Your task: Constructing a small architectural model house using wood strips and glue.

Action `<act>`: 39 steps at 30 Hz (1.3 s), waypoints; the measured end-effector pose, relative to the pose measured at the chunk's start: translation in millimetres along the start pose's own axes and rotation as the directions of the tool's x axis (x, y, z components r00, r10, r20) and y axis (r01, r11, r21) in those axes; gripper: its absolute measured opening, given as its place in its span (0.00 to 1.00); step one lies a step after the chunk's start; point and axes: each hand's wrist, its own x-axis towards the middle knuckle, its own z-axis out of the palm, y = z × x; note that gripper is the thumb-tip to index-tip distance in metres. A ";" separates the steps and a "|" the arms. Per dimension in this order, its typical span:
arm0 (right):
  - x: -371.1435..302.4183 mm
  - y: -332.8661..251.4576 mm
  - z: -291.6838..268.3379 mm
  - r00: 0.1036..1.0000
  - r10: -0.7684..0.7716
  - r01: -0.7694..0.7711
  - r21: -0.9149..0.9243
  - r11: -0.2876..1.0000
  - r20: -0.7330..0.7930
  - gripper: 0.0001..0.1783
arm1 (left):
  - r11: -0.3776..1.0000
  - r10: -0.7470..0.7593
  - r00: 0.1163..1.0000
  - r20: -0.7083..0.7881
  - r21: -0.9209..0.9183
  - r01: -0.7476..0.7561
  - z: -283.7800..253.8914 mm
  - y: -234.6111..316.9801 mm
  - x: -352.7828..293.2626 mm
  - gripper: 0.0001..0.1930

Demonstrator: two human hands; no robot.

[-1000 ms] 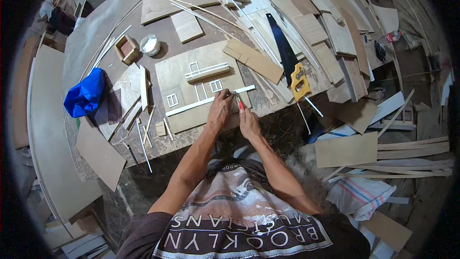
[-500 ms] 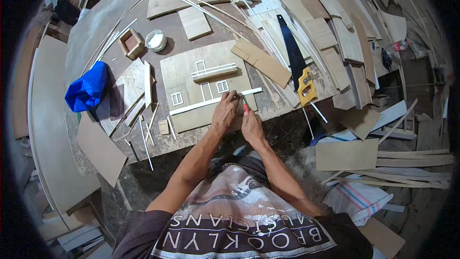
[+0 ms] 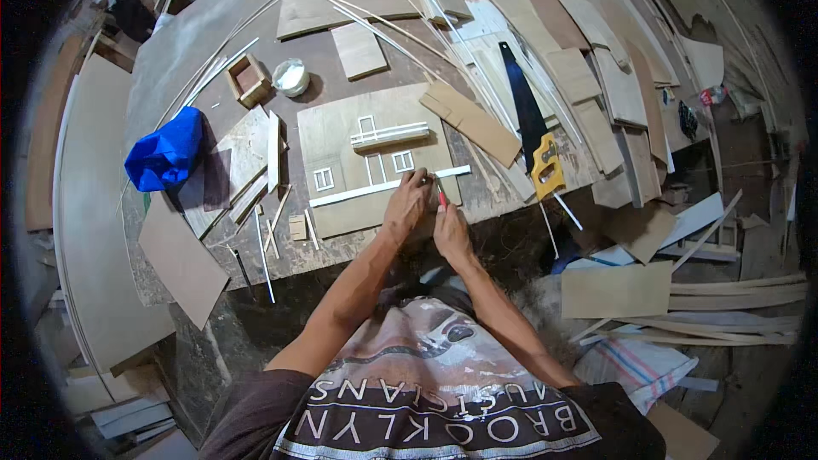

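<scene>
A plywood panel lies on the workbench, bearing small white window frames and a balcony-like piece. A long white strip crosses its lower part, its right end reaching past the panel's side. My left hand is closed, its fingertips gripping the strip right of the middle. Just to the right, my right hand is wrapped round a slim red-handled tool, its tip at the strip. Whether that tool is a knife or a marker is too small to tell.
A handsaw with a yellow handle lies to the right, beside stacked wood boards. Behind the panel stand a white tub and a small wooden box. A blue bag and loose strips lie at the left.
The whole scene has shifted slightly right and down at the bench's middle as the view moved. Both hands stay at the strip, the red-handled tool still in the right one.
</scene>
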 end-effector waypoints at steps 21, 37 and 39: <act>-1.0 -2.9 -23.5 0.999 -0.040 0.042 0.105 0.994 -0.017 0.19 | 0.996 -0.004 0.998 -0.064 -0.092 -0.002 0.1 -5.6 -1.5 0.20; -18.7 8.1 -51.3 0.993 0.117 -0.117 0.191 0.975 0.012 0.22 | 0.988 -0.151 0.961 -0.231 -0.068 0.139 23.4 12.1 5.8 0.11; -21.5 9.9 -60.1 0.988 0.155 -0.156 0.187 0.970 0.020 0.22 | 0.988 -0.143 0.959 -0.245 -0.100 0.122 33.4 17.4 8.1 0.11</act>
